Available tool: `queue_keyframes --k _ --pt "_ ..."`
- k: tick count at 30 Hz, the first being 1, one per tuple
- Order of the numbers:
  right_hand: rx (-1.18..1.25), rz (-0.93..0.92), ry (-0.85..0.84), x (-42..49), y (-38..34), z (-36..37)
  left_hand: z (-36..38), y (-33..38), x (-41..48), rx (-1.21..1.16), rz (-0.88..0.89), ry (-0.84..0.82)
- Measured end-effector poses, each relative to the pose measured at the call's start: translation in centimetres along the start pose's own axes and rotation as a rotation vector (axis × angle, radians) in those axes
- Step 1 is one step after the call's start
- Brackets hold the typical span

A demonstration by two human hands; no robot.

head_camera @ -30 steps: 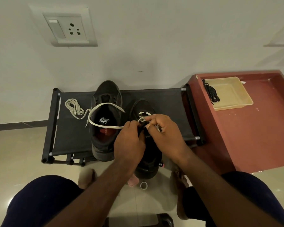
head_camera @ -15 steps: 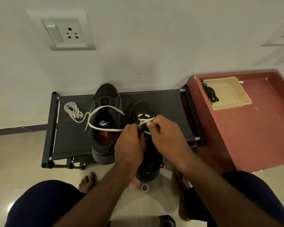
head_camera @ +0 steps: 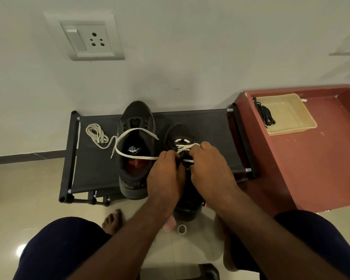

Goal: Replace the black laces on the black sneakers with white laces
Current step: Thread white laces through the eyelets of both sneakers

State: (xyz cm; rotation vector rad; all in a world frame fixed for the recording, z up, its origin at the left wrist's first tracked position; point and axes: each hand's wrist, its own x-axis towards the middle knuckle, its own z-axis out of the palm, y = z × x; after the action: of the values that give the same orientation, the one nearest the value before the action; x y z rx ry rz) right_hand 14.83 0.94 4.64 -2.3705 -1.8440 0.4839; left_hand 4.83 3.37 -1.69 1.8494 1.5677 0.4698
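White lace [head_camera: 187, 147] crisscrosses the near black sneaker [head_camera: 180, 136] on the dark rack [head_camera: 210, 126]; left hand [head_camera: 166, 174] pinches its long end, right hand [head_camera: 208, 164] pinches the other. Black laces [head_camera: 266, 114] lie in the tray [head_camera: 295, 118].

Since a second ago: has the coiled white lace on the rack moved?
No. The coiled white lace lies in the same spot relative to the rack's left bar; its small shift in the picture comes from the camera moving.

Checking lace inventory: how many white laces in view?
2. One flat white lace is being threaded into the right-side black sneaker, its tail draped across the left-side black sneaker. One bundled white lace lies on the black fabric rack.
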Motion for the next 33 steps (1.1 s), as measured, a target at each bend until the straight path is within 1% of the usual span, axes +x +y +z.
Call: queue_keyframes --k 4,7,10,11,16,17,18,19,20,21,22,23,24,25,26,27,28,30,33 --pt "-0.124 0.02 -0.002 -0.1 -0.3 0.0 -0.1 0.1 0.0 0.0 -0.013 -0.004" --pt "-0.147 0.059 -0.045 -0.1 0.1 -0.4 -0.1 0.1 0.0 0.016 -0.01 0.001" --pt "-0.099 0.075 -0.029 0.1 1.0 -0.6 0.0 0.0 0.0 0.018 -0.003 0.009" --pt "-0.024 0.054 -0.014 0.3 1.2 -0.6 0.0 0.0 0.0 0.011 0.004 0.011" --pt "0.496 -0.042 0.154 0.0 1.4 -0.5 0.1 -0.3 -0.1 -0.01 0.059 0.027" --pt "0.66 -0.036 0.176 -0.2 1.3 -0.9 0.1 -0.3 -0.2 -0.006 0.058 0.023" --pt "0.91 -0.025 0.189 -0.2 1.1 -1.5 0.1 -0.2 -0.1 -0.001 0.055 0.023" --pt "1.233 -0.002 0.173 -0.2 1.0 -2.0 0.1 -0.1 -0.1 0.005 0.049 0.026" --pt "1.542 0.044 0.114 -0.1 0.7 -2.9 0.1 -0.1 -0.1 0.01 0.046 0.031" --pt "1.727 0.1 0.074 -0.1 0.7 -3.5 0.1 0.0 -0.1 0.015 0.046 0.034" --pt "1.779 0.167 0.064 0.1 0.8 -3.9 0.1 -0.1 -0.1 0.019 0.048 0.036" --pt "1.647 0.221 0.082 0.2 1.0 -3.9 0.1 0.0 -0.2 0.022 0.049 0.036" --pt "1.39 0.238 0.122 0.3 1.3 -3.6 0.1 -0.1 -0.1 0.025 0.046 0.034" --pt "1.019 0.198 0.164 0.5 1.7 -3.0 0.0 -0.1 -0.1 0.029 0.04 0.031" --pt "0.663 0.137 0.171 0.7 2.0 -2.4 0.0 0.0 0.0 0.033 0.032 0.025" --pt "0.418 0.114 0.129 0.9 2.2 -1.7 0.0 0.1 0.0 0.039 0.024 0.018" --pt "0.295 0.117 0.066 1.0 2.4 -1.1 0.0 0.1 0.0 0.044 0.017 0.014" --pt "0.219 0.119 -0.042 1.0 2.6 -0.3 0.0 0.2 0.0 0.05 0.005 0.009" --pt "0.152 0.078 -0.077 0.8 2.2 -0.2 -0.1 0.2 0.0 0.053 0.006 0.003"
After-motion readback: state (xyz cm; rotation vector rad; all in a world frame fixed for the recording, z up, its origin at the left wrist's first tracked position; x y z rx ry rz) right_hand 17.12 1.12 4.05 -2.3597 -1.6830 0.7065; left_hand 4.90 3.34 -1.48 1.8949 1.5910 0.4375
